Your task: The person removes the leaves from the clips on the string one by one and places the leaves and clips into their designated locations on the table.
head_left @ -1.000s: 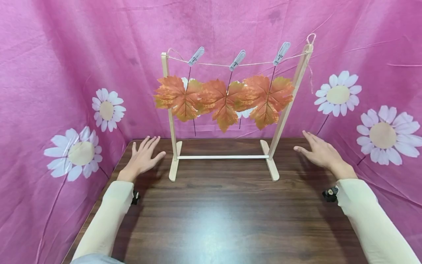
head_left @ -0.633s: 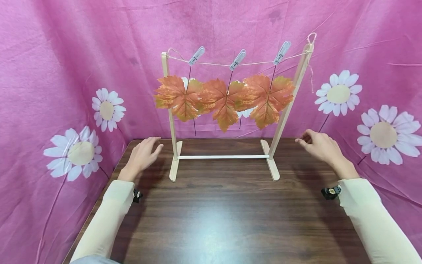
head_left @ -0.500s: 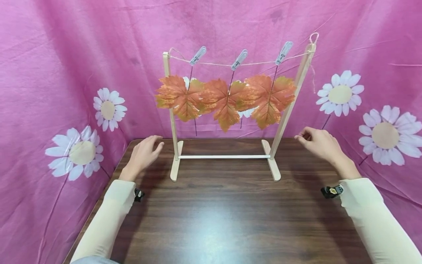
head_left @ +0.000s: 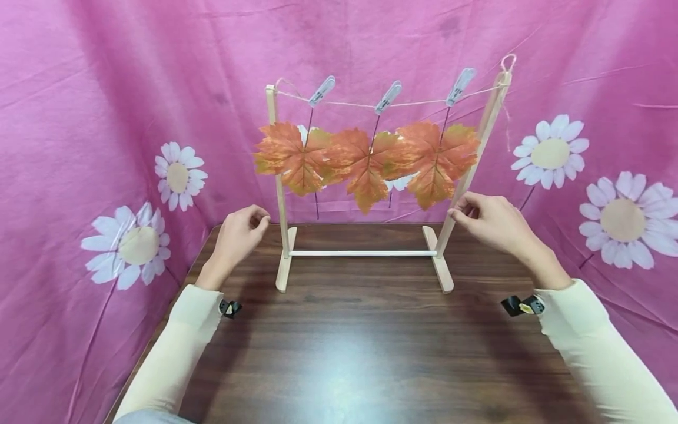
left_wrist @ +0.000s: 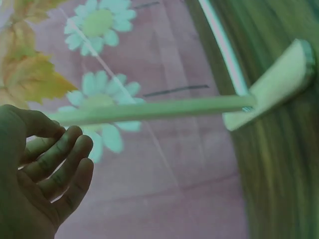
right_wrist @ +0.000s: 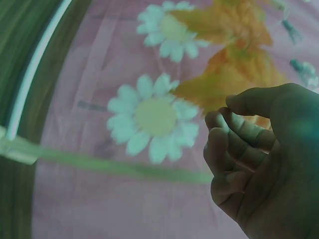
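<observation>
A wooden rack (head_left: 282,194) with a string (head_left: 344,104) across its top stands on the table. Three clothespins (head_left: 388,98) on the string carry orange artificial maple leaves (head_left: 368,162) by their dark stems. In the head view my left hand (head_left: 236,235) is raised just left of the rack's left post, apart from it, fingers loosely curled and holding nothing. My right hand (head_left: 495,227) hovers at the right post (head_left: 479,141), overlapping it in this view; whether it touches cannot be told. The right wrist view shows the right fingers (right_wrist: 219,149) bent, with nothing between them and the thumb.
A white rod (head_left: 362,253) joins the rack's two feet (head_left: 445,274). The brown wooden table (head_left: 339,335) stretches in front of the rack. Pink cloth (head_left: 228,53) printed with white daisies (head_left: 139,245) surrounds the back and sides. A twine loop (head_left: 508,61) tops the right post.
Both hands have lifted off the table and moved inward toward the rack's posts, their spread fingers now curling. The rack, clothespins and leaves keep their places, with the view shifting slightly.
</observation>
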Available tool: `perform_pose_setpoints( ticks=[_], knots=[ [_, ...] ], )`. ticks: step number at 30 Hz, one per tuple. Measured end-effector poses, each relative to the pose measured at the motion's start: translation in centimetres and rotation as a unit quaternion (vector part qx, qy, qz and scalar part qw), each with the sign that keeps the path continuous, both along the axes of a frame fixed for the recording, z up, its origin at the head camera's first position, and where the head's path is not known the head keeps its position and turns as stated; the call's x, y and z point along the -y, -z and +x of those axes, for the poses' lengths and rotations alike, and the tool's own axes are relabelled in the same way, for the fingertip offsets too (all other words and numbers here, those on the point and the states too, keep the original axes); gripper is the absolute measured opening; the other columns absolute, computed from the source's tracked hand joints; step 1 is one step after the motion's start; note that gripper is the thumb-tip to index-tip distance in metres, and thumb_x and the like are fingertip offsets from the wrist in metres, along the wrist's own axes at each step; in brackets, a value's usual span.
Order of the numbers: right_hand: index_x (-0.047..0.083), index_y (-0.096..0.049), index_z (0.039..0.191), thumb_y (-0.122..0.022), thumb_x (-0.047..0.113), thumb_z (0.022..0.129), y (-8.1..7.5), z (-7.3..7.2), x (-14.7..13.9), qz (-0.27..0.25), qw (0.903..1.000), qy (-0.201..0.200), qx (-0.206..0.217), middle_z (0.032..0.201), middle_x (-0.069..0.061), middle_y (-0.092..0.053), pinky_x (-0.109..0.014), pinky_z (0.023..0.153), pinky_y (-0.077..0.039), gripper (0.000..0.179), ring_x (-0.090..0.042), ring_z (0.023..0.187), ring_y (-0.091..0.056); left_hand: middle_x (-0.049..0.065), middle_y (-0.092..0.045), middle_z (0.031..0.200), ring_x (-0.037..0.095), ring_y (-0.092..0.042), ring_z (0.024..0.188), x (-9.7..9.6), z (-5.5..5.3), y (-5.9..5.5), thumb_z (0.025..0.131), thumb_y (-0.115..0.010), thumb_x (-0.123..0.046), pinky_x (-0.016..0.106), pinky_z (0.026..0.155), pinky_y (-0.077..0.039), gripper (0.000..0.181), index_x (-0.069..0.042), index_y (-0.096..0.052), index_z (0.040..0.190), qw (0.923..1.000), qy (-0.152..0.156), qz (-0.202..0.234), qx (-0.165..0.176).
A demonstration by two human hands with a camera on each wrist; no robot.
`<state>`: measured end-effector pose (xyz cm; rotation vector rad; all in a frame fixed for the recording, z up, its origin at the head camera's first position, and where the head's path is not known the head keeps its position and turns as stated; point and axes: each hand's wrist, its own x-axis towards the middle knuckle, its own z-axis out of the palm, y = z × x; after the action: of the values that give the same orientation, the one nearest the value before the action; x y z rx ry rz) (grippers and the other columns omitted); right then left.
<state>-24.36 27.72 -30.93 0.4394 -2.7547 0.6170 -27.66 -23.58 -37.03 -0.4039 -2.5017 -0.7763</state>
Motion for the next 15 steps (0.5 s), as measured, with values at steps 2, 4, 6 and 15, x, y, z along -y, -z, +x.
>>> perform_pose_setpoints(
  ticks=[2,4,6,15],
  knots=[
    [0.016,-0.074,0.097,-0.070,0.032,0.102,-0.6,0.1,1.0,-0.005,0.9999,-0.012,0.002,0.080,0.001,-0.072,-0.032,0.062,-0.045,0.017,-0.013,0.069,-0.060,0.007,-0.075,0.085,0.023,-0.069,0.075,-0.5,0.3,-0.6,0.100,-0.068,-0.016,0.036,0.071,-0.053,0.012,-0.007,-0.077,0.100,0.9999,0.003,0.014,-0.003],
    [0.016,-0.074,0.097,-0.070,0.030,0.102,-1.1,0.2,2.0,-0.008,0.9997,-0.023,0.001,0.080,0.002,-0.072,-0.030,0.062,-0.045,0.015,-0.013,0.069,-0.060,0.006,-0.075,0.083,0.021,-0.068,0.074,-1.0,0.5,-1.2,0.100,-0.068,-0.015,0.032,0.071,-0.053,0.012,-0.006,-0.076,0.100,0.9995,0.010,0.029,-0.004],
    [0.017,-0.074,0.098,-0.070,0.029,0.102,-1.7,0.3,2.8,-0.012,0.9993,-0.034,-0.004,0.079,0.002,-0.071,-0.029,0.062,-0.045,0.013,-0.012,0.069,-0.059,0.007,-0.075,0.083,0.021,-0.068,0.074,-1.6,0.7,-1.9,0.100,-0.068,-0.014,0.030,0.071,-0.053,0.011,-0.005,-0.076,0.100,0.9990,0.017,0.042,-0.001],
    [0.019,-0.076,0.099,-0.070,0.025,0.103,-4.2,0.0,6.1,-0.010,0.9960,-0.079,-0.040,0.074,0.004,-0.067,-0.029,0.064,-0.043,0.009,-0.012,0.066,-0.055,0.011,-0.075,0.084,0.021,-0.069,0.075,-3.9,1.2,-4.3,0.101,-0.068,-0.010,0.032,0.075,-0.060,0.010,-0.003,-0.075,0.100,0.9954,0.043,0.085,-0.005]
  ],
)
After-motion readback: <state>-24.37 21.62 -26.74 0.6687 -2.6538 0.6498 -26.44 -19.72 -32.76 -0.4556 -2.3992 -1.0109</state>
